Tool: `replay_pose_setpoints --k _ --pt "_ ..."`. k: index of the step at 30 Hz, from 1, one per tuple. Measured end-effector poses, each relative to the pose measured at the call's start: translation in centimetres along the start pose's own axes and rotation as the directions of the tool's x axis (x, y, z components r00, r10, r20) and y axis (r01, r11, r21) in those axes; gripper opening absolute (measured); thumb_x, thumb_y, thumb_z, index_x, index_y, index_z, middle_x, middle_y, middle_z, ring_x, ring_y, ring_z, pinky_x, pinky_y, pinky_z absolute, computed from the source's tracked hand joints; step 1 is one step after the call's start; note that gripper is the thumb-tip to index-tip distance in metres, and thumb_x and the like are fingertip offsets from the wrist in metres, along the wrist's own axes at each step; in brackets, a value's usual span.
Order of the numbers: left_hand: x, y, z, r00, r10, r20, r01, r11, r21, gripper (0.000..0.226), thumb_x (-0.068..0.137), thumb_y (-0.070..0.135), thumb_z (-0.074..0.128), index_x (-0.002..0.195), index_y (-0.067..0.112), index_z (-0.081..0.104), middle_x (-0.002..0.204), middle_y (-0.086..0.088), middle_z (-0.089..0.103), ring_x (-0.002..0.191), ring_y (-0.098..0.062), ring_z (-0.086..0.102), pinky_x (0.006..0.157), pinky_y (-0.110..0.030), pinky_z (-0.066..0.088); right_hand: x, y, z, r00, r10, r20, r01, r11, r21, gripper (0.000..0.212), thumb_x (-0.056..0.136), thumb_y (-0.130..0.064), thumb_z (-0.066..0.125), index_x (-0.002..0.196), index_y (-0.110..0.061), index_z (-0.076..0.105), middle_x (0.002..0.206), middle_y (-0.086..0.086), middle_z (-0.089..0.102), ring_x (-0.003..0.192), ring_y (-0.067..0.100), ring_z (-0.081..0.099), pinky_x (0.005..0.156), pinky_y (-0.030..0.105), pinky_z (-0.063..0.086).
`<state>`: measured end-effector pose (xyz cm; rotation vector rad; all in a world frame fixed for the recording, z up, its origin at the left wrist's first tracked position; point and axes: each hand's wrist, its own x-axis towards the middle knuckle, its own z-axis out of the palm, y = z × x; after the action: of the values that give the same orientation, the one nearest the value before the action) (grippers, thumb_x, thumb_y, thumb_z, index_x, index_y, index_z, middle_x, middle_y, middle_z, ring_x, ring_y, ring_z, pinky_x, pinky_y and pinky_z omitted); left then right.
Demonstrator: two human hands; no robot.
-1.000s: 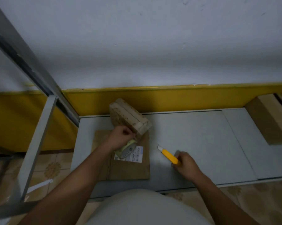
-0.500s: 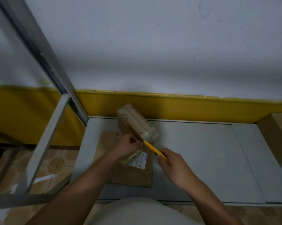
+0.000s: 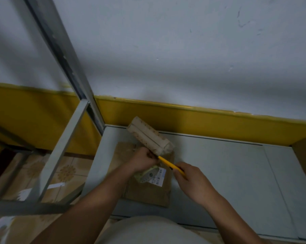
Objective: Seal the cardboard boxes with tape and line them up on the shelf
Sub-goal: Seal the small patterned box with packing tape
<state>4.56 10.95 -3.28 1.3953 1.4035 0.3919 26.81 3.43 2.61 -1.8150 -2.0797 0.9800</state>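
While the left hand [image 3: 143,160] curls its fingers round the near lower edge of the tape roll [image 3: 148,136], the right hand [image 3: 192,180] pinches a yellow cutter [image 3: 168,163] by its back end. The cutter slants up and left, and its tip meets the roll just beside the left fingers; whether the blade is out cannot be told. The roll is beige and wide, with a groove along its middle. It is tilted, its far end raised toward the wall [image 3: 183,59].

Under both hands a flat brown box [image 3: 148,191] lies on the grey shelf [image 3: 227,173], near the shelf's left end. The left hand is over the box's far half, and the right hand is just off its right edge, over bare shelf. A white label [image 3: 158,178] sits on the box top, between the two wrists. Beside the label, partly under the left hand, lies a pale greenish thing [image 3: 147,175] that is too blurred to name.

At the far right edge of the view a second box [image 3: 305,155] stands on the same shelf, well apart from the first. A metal upright [image 3: 60,50] rises at the left, with tiled floor [image 3: 66,173] below it. A yellow band [image 3: 201,120] runs along the foot of the wall.
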Motion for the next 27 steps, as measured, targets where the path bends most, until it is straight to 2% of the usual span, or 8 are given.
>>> replay_pose_setpoints --k 2,5,7,10,13,18,23,27 --pt "0.2 0.2 -0.2 1.0 0.005 0.0 -0.005 1.0 0.015 0.023 0.089 0.026 0.077 0.082 0.004 0.074 0.083 -0.019 0.072 0.082 -0.025 0.071 0.07 -0.034 0.05 -0.5 -0.5 -0.5 0.997 -0.068 -0.036 0.072 0.992 0.104 0.012 0.105 -0.039 0.053 0.098 -0.039 0.063 0.078 -0.01 0.062 0.07 0.008 0.06 0.062 0.028 0.046" --pt "0.5 0.8 -0.4 1.0 -0.001 -0.006 0.001 0.997 0.073 0.022 0.089 0.029 0.078 0.086 0.007 0.077 0.084 -0.009 0.076 0.083 -0.019 0.073 0.072 -0.033 0.053 -0.3 -2.3 -1.9 0.974 -0.13 -0.186 0.176 0.95 0.257 0.01 0.105 -0.032 0.055 0.105 -0.037 0.064 0.079 -0.011 0.062 0.07 0.009 0.059 0.057 0.019 0.041" --pt "0.7 1.4 -0.2 1.0 0.018 -0.005 -0.017 0.996 0.085 0.02 0.09 0.028 0.076 0.084 0.009 0.076 0.083 -0.005 0.077 0.084 -0.018 0.073 0.076 -0.036 0.056 1.7 -3.5 -2.6 0.954 -0.147 -0.26 0.2 0.961 0.192 0.011 0.106 -0.034 0.051 0.109 -0.033 0.062 0.086 -0.013 0.059 0.076 0.006 0.056 0.06 0.018 0.039" --pt "1.0 2.4 0.2 0.999 0.042 0.015 -0.043 0.994 0.104 0.019 0.09 0.024 0.071 0.082 0.007 0.073 0.08 -0.009 0.074 0.074 -0.017 0.068 0.07 -0.035 0.052 6.0 -3.6 -2.1 0.954 -0.18 -0.239 0.181 0.983 -0.018 0.023 0.108 -0.038 0.044 0.118 -0.024 0.059 0.096 -0.007 0.054 0.081 0.012 0.051 0.066 0.031 0.039" --pt "1.3 2.9 0.8 0.998 0.048 0.033 -0.051 0.994 0.097 0.023 0.092 0.02 0.065 0.075 0.005 0.068 0.072 -0.012 0.066 0.066 -0.019 0.06 0.067 -0.038 0.047 8.8 -2.2 -1.5 0.974 -0.12 -0.193 0.093 0.986 -0.141 0.025 0.109 -0.041 0.037 0.111 -0.023 0.055 0.087 -0.007 0.053 0.069 0.012 0.049 0.062 0.034 0.034" --pt "1.4 2.8 1.7 0.999 0.034 0.021 -0.033 0.997 -0.063 0.017 0.096 0.024 0.075 0.079 0.02 0.072 0.089 0.001 0.074 0.092 -0.017 0.071 0.082 -0.034 0.053 9.5 -0.1 -2.3 0.982 -0.042 -0.184 0.017 0.991 -0.132 0.026 0.111 -0.038 0.032 0.105 -0.02 0.049 0.08 -0.001 0.055 0.067 0.018 0.051 0.059 0.037 0.031" --pt "0.7 2.5 1.1 0.999 0.018 0.026 -0.014 0.991 -0.135 0.021 0.094 0.031 0.079 0.083 0.015 0.072 0.086 0.0 0.075 0.082 -0.011 0.069 0.077 -0.027 0.052 9.7 0.5 -2.6 0.982 -0.052 -0.18 0.035 0.995 -0.096 0.024 0.11 -0.038 0.034 0.097 -0.022 0.047 0.075 -0.002 0.053 0.066 0.02 0.052 0.058 0.038 0.03" --pt "0.7 1.7 0.7 0.999 -0.005 -0.033 0.002 0.995 -0.101 0.016 0.09 0.025 0.083 0.079 0.019 0.073 0.082 -0.002 0.074 0.082 -0.017 0.069 0.084 -0.044 0.057 9.7 0.3 -2.0 0.978 -0.078 -0.195 0.063 0.994 -0.085 0.025 0.11 -0.04 0.034 0.099 -0.023 0.048 0.074 -0.005 0.053 0.064 0.014 0.051 0.056 0.037 0.03"
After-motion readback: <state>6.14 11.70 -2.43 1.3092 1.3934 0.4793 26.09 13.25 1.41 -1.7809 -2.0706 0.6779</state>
